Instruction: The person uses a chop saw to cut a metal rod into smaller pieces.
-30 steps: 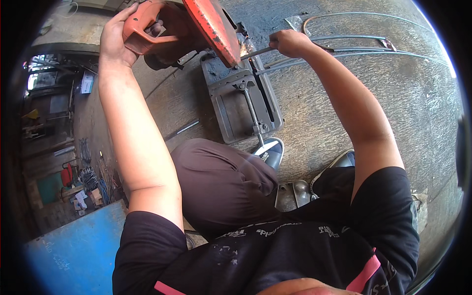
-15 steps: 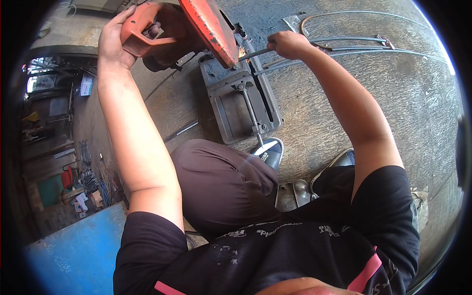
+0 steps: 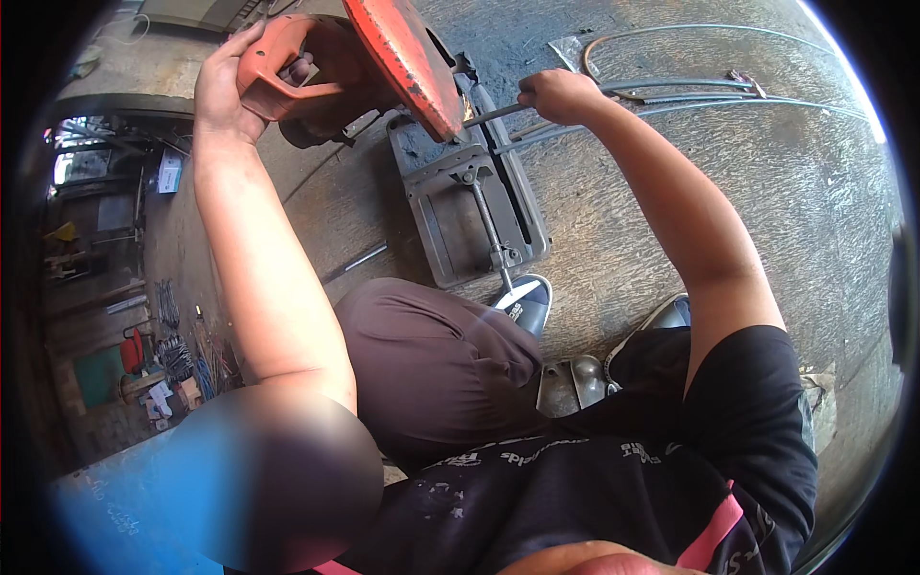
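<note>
My left hand (image 3: 226, 101) is wrapped round the orange handle of a chop saw (image 3: 284, 67). Its worn red blade guard (image 3: 410, 67) slants down over the grey base (image 3: 414, 196), where a few sparks glow beside the guard's lower end. The blade itself is hidden by the guard. On the other side, my right hand (image 3: 563, 97) is closed round a thin metal rod (image 3: 500, 113), whose far end runs in under the guard. A clamp screw (image 3: 487, 213) lies along the base, toward my shoe.
Several long rods and bent bars (image 3: 685, 96) lie on the stained floor at the right. A short metal rod (image 3: 364, 257) rests left of the base. My shoe (image 3: 525, 305) is close to the saw's near end. Assorted tools and rods (image 3: 177, 355) crowd the left side, above a blue surface (image 3: 125, 489).
The sparks beside the guard look smaller than before. Both hands keep their grips, and the whole picture has shifted slightly downward. A blurred round patch now covers my left upper arm.
</note>
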`<state>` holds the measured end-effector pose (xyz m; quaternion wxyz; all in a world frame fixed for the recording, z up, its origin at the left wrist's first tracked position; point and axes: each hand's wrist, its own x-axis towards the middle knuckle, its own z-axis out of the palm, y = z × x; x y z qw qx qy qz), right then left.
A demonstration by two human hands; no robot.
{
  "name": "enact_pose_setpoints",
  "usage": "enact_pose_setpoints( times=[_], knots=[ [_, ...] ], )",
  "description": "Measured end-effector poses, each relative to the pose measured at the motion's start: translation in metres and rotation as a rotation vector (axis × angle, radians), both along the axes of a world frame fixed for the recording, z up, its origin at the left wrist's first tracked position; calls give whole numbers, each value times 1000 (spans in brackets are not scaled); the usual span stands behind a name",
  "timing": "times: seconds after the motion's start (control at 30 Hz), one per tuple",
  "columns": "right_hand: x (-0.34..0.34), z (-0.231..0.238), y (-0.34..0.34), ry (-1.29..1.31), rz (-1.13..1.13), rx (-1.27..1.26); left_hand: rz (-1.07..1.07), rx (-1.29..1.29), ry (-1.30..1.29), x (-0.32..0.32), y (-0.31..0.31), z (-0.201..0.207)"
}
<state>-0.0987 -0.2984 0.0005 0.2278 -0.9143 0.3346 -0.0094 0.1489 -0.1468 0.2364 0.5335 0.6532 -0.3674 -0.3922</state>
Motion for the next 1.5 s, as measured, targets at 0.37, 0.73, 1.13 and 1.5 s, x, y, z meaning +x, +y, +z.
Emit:
enact_pose_setpoints(
  times=[0.37, 0.73, 1.13, 1.5],
  knots=[
    [-1, 2, -1, 10, 23, -5, 7, -11, -3, -1, 0, -1],
    [-4, 5, 1, -16, 4, -2, 22, -22, -4, -1, -1, -1],
    [-8, 14, 7, -12, -8, -3, 12, 2, 20, 2, 0, 1],
    [-16, 23, 11, -10, 10, -7, 27, 19, 10, -1, 0, 0]
  ],
)
